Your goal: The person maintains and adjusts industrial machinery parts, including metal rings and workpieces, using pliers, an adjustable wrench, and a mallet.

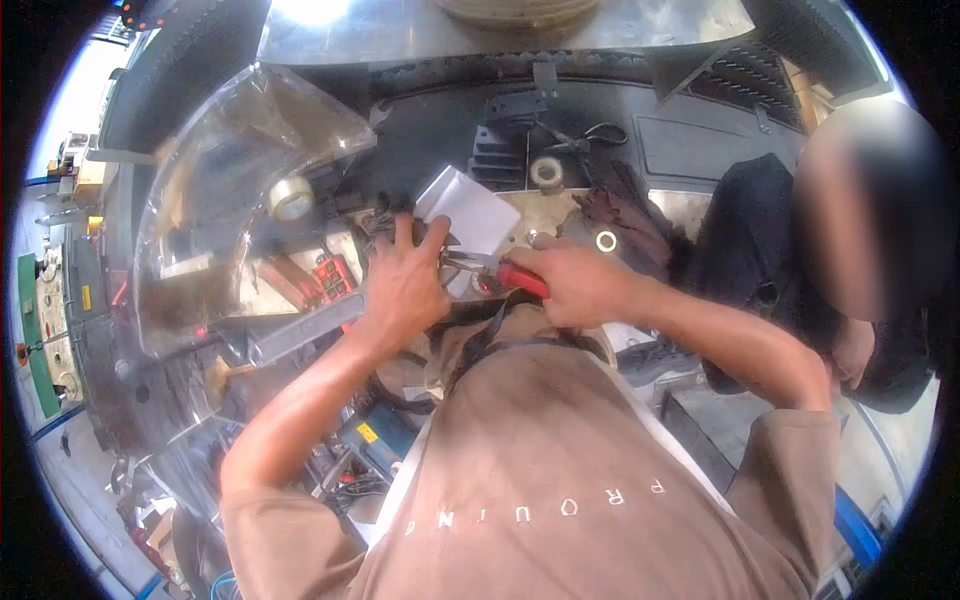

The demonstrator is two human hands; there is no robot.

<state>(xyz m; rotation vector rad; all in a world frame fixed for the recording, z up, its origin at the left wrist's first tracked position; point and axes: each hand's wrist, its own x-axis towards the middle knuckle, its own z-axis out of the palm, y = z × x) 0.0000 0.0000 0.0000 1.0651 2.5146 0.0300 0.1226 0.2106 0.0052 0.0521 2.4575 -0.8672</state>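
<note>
In the head view, the right hand (585, 283) is curled tight around a red-handled tool (524, 281). The tool sits between the two hands, its metal end pointing at the left hand (408, 285). That hand has bent fingers, a bit spread, by the white paper (475, 212) — I can't tell if it grips anything. A tape roll (291, 199) is off to the left — another person (745, 235) is on the right.
</note>
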